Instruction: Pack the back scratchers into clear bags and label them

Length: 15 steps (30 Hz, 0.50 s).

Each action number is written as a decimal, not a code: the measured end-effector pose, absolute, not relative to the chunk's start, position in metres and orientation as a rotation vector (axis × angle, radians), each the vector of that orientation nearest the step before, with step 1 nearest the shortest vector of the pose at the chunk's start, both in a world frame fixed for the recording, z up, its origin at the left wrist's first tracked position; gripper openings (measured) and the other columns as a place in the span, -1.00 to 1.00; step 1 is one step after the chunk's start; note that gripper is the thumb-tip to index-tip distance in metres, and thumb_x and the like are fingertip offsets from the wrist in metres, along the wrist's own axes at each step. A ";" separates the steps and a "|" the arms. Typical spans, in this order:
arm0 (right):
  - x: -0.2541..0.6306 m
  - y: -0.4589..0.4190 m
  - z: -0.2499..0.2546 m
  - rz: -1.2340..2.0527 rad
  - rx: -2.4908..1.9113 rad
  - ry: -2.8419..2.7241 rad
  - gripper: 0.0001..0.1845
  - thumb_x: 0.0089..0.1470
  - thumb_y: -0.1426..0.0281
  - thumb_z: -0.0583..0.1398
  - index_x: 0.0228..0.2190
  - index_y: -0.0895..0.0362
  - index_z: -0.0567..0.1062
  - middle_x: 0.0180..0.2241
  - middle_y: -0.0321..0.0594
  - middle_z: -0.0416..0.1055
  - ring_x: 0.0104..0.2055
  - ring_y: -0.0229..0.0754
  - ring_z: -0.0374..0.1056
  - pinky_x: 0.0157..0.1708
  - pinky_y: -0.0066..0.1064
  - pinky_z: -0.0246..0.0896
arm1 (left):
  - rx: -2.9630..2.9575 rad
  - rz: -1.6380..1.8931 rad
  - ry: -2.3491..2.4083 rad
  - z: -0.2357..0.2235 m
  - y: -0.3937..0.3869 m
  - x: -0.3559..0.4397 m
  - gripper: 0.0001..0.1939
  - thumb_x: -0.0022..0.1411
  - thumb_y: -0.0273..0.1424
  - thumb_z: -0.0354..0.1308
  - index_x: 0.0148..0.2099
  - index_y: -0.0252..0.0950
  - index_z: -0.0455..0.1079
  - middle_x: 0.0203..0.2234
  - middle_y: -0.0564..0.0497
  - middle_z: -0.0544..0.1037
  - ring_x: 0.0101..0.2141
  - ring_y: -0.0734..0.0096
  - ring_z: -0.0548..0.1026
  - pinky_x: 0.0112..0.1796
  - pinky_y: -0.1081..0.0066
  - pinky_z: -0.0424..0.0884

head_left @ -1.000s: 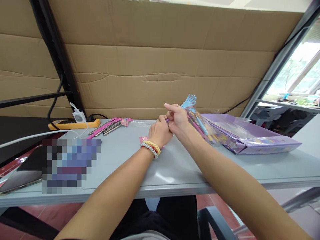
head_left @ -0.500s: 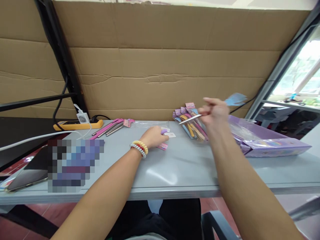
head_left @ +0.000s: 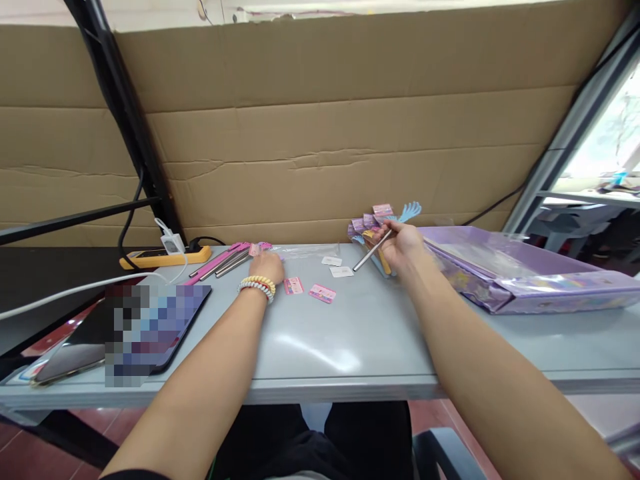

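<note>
Ok, you're pinching the blue-headed rod (head_left: 371, 252) in your right hand (head_left: 407, 247) near the labelled packs (head_left: 369, 221); angling its tip clear is probably helping. Your left hand (head_left: 269, 267) is hovering around the pink-headed sticks (head_left: 233, 263), grip I can't tell.

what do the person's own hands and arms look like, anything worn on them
Both hands are gloveless. The left hand has a twisted yellow bracelet and a pale grey-white braided bracelet at its wrist, with a black sleeve edge far up that arm. The right hand has no bracelet.
</note>
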State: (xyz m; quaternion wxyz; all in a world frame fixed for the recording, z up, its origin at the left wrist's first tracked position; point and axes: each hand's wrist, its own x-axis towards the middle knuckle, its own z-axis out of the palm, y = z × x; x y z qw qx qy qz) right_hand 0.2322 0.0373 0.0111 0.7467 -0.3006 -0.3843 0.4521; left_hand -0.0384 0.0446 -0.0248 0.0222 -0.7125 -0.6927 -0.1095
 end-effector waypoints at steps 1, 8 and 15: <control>0.228 0.035 0.010 1.048 -0.691 -0.767 -0.88 0.06 0.48 0.04 -0.51 0.11 0.23 -0.69 -0.41 0.15 -0.69 -0.37 0.14 -0.65 -0.50 0.19 | -2.179 -0.340 -2.167 -0.024 0.045 -0.040 -0.60 0.12 -0.46 -0.04 -0.01 -0.43 0.40 0.01 -0.42 0.38 0.03 -0.06 0.37 -0.09 0.13 0.33; 0.208 0.020 0.010 1.202 -0.805 -0.727 -0.83 0.21 0.35 -0.03 -0.39 0.10 0.29 -0.71 -0.42 0.19 -0.77 -0.42 0.00 -0.79 -0.63 -0.12 | -1.881 -0.290 -2.468 -0.015 0.045 -0.056 -0.57 0.18 -0.37 -0.03 0.06 -0.38 0.36 0.05 -0.36 0.38 0.04 -0.03 0.36 -0.07 0.14 0.29; 0.203 0.021 0.008 1.274 -0.810 -0.766 -0.70 0.22 0.38 -0.02 -0.52 0.17 0.31 -0.75 -0.36 0.18 -0.80 -0.46 -0.06 -0.83 -0.63 -0.20 | -1.609 -0.559 -2.458 -0.011 0.048 -0.073 -0.57 0.14 -0.29 0.03 0.00 -0.40 0.41 -0.01 -0.35 0.42 0.02 -0.02 0.36 -0.04 0.14 0.24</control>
